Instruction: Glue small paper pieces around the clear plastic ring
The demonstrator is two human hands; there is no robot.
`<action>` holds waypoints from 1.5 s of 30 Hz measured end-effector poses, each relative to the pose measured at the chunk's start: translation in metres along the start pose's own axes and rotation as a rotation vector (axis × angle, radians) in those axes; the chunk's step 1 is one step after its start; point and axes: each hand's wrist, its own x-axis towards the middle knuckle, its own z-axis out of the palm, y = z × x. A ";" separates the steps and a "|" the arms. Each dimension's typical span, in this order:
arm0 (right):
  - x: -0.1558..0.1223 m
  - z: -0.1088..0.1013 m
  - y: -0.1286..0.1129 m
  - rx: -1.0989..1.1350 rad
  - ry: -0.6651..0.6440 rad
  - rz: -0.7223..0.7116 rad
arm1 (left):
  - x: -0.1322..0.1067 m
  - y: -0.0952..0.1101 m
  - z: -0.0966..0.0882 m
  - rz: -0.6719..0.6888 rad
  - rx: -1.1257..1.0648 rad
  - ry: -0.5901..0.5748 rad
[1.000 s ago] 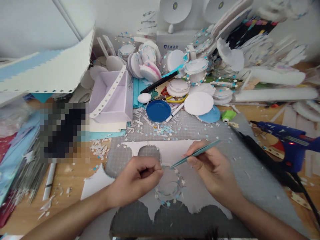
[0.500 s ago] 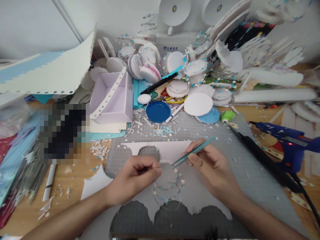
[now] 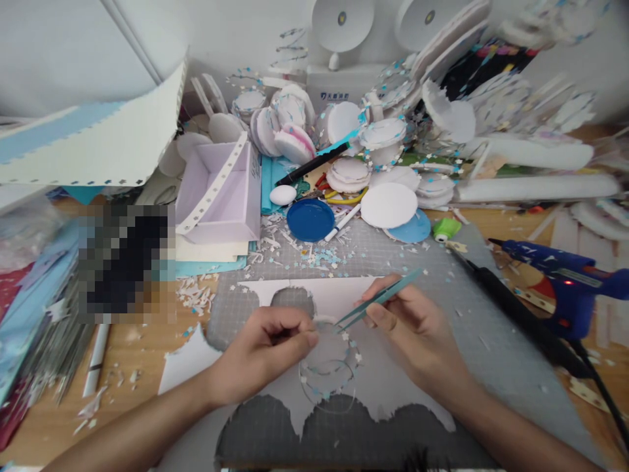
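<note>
Thumb and fingers pinched together, my left hand (image 3: 275, 351) grips a thin coiled wire (image 3: 358, 358) near its upper left. Small white and pale blue flower-like pieces dot the loops, which hang over a white sheet with rounded cut-outs (image 3: 388, 387). In my right hand (image 3: 417, 331) is a pair of teal tweezers (image 3: 381, 298), pointing down and left. The tips are close to the top of the wire loops, slightly apart. Whether they touch the wire or carry a tiny piece is too small to tell.
Small blue and white pieces (image 3: 327, 255) lie scattered on the grey cutting mat (image 3: 472, 308). Behind are a blue lid (image 3: 310, 220), a white box (image 3: 221, 190) and stacked white foam discs (image 3: 388, 205). A blue glue gun (image 3: 570, 275) with a lit red light rests at right.
The tweezers have shifted slightly to the left along the top of the wire loops, with my right hand. My left hand keeps its pinch in nearly the same spot.
</note>
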 end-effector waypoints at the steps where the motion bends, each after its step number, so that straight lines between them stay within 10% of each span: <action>1: 0.000 0.000 -0.001 -0.008 0.006 -0.010 | 0.000 0.000 0.000 0.001 0.000 0.000; 19: 0.002 -0.001 0.004 0.031 0.054 -0.026 | -0.001 0.001 -0.001 0.001 0.000 -0.006; 29: 0.020 -0.014 0.002 0.257 0.317 -0.148 | 0.003 0.000 -0.001 0.049 0.163 -0.009; 45: 0.043 -0.013 0.004 -0.278 0.260 -0.336 | 0.002 -0.004 0.005 0.196 0.496 0.058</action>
